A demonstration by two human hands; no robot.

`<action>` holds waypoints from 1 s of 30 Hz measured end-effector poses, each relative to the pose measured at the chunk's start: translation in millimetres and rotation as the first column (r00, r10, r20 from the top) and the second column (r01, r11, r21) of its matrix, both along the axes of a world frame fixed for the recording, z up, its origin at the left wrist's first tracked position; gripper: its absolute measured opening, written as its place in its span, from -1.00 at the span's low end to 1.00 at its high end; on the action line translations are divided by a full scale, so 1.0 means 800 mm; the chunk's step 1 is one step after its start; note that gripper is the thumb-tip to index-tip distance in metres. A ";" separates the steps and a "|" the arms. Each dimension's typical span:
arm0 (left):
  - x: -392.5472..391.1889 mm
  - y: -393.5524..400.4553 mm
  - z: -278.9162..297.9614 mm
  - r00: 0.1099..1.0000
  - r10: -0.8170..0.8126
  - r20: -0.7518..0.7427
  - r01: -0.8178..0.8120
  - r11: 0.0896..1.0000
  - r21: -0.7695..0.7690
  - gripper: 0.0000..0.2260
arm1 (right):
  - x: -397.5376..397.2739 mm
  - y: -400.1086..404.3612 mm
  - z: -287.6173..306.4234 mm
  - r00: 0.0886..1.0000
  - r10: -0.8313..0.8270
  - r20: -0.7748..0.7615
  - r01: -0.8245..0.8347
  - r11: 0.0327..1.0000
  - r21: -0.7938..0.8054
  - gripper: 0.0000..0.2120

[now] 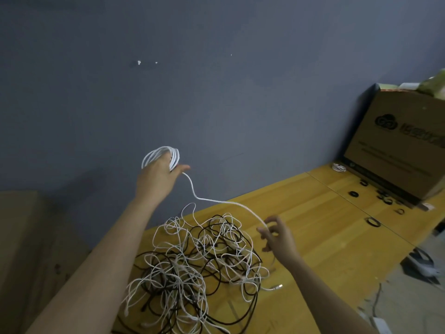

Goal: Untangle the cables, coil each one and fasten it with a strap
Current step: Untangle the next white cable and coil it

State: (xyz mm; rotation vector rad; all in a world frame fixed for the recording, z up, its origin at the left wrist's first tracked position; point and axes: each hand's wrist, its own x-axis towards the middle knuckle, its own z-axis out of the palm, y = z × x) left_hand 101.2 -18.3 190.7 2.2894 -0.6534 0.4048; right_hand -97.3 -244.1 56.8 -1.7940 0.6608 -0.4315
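White cable [212,201] ran from a coil [160,154] looped around the raised left hand [157,177], whose fingers curled through it, down to the right hand [277,236], which pinched the strand. Below both hands, a tangle of white and black cables [199,266] lay on the desk [325,227]. Beyond the right hand lay black straps [373,222] and a cardboard box [404,145].

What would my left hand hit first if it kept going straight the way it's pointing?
Probably the grey wall. The left hand, wrapped in the white cable coil, points up and away over the table edge; nothing else shows between, though depth is unclear.
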 end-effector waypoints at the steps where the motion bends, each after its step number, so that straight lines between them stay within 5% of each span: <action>1: 0.001 -0.001 -0.004 1.000 -0.007 -0.009 0.007 1.000 0.012 -0.62 | 0.005 -0.003 0.010 0.998 -0.042 0.040 0.044 0.998 -0.037 -0.90; 4: -0.002 -0.004 -0.012 0.998 -0.052 -0.041 0.053 0.998 0.020 -0.60 | 0.018 -0.015 0.034 0.993 -0.068 0.093 0.103 0.889 -0.446 -0.92; 7: -0.003 -0.009 -0.014 0.994 -0.078 -0.073 0.078 0.997 0.004 -0.62 | 0.033 -0.033 0.061 0.995 -0.094 0.030 0.061 0.355 -0.933 -0.92; 9: -0.007 -0.013 -0.009 0.990 -0.103 -0.096 0.098 0.994 -0.054 -0.65 | 0.046 -0.040 0.087 0.998 -0.063 0.000 0.015 0.230 -0.973 -0.91; 13: -0.021 -0.023 0.009 0.982 -0.141 -0.130 0.117 0.978 -0.175 -0.67 | 0.067 -0.043 0.129 0.970 0.224 -0.099 -0.195 0.465 -0.863 -0.84; 17: -0.034 -0.035 0.021 0.966 -0.204 -0.157 0.161 0.956 -0.246 -0.60 | 0.081 -0.033 0.143 0.946 0.318 -0.059 -0.269 0.673 -0.689 -0.84; 21: -0.048 -0.051 0.027 0.953 -0.263 -0.149 0.229 0.950 -0.213 -0.60 | 0.093 -0.019 0.129 0.878 0.275 -0.393 -0.478 0.572 -0.667 -0.68; 23: -0.051 -0.058 0.025 0.951 -0.276 -0.143 0.250 0.953 -0.173 -0.57 | 0.086 0.003 0.135 0.884 0.402 -0.240 -0.468 0.778 -0.420 -0.66; 25: -0.050 -0.064 0.022 0.955 -0.261 -0.141 0.242 0.960 -0.140 -0.54 | 0.074 0.022 0.150 0.881 0.472 -0.038 -0.473 0.877 -0.078 -0.59; 27: -0.049 -0.067 0.018 0.959 -0.249 -0.136 0.233 0.964 -0.126 -0.54 | 0.063 0.032 0.162 0.831 0.556 -0.017 -0.550 0.826 0.120 -0.53; 30: -0.050 -0.073 0.014 0.952 -0.270 -0.146 0.249 0.957 -0.149 -0.52 | 0.053 0.044 0.159 0.791 0.611 -0.015 -0.607 0.789 0.097 -0.73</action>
